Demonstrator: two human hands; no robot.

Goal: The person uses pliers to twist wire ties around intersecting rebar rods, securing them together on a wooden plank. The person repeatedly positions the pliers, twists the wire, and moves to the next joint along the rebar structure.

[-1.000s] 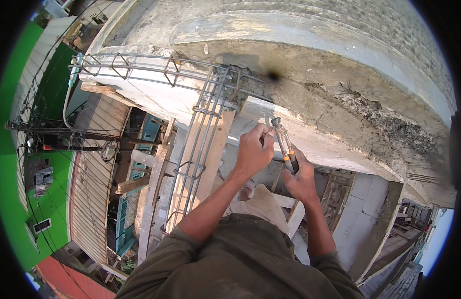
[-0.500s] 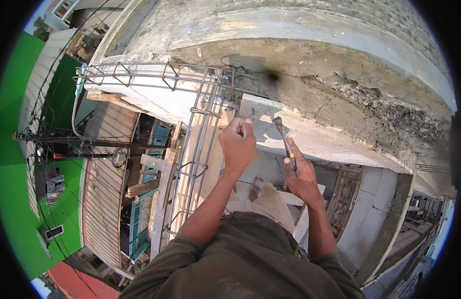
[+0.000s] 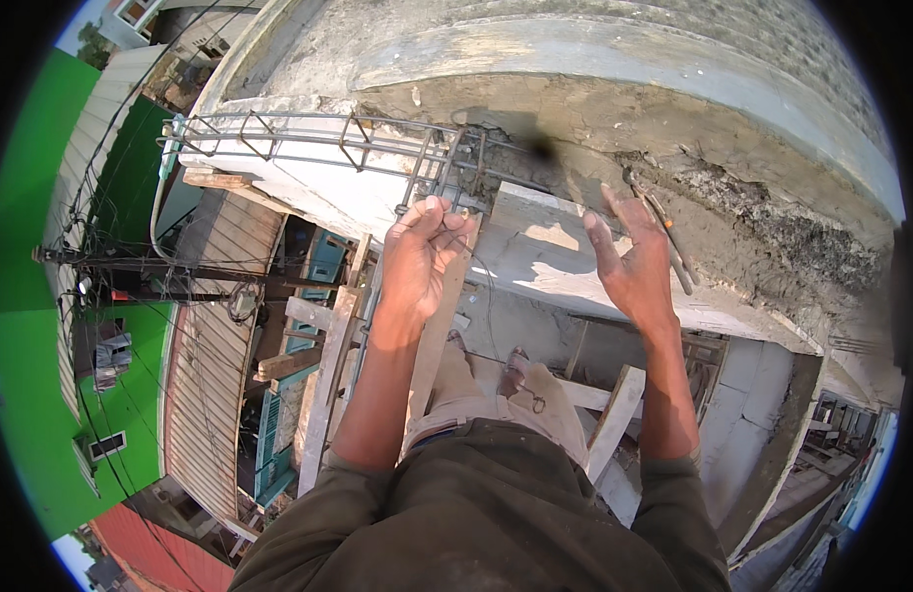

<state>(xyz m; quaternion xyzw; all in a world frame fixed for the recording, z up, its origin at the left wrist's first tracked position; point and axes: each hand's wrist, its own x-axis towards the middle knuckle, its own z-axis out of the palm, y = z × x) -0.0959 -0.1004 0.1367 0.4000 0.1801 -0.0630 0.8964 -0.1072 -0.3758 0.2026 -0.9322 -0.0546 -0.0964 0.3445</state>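
My left hand (image 3: 427,252) is raised beside the corner of the rebar cage (image 3: 441,163), thumb and fingers pinched together. A thin dark wire (image 3: 490,281) hangs in a curve from those fingers. My right hand (image 3: 636,259) is over the edge of the wall ledge, thumb and fingers apart, holding nothing. Just beyond it, a pair of pincers (image 3: 670,235) with a yellow band on the handle lies on the rough mortar ledge. Below and between my hands is a pale board (image 3: 545,232) along the wall.
A long plank (image 3: 444,331) runs beneath the cage, near my feet (image 3: 512,370). Wooden props (image 3: 614,419) stand at lower right. On the left, power cables (image 3: 160,281) cross in front of a corrugated roof (image 3: 215,395) and a green building (image 3: 32,395).
My right hand has moved up and right and let go of the pincers, which now lie on the ledge. My left hand has shifted left, closer to the rebar, with the wire trailing.
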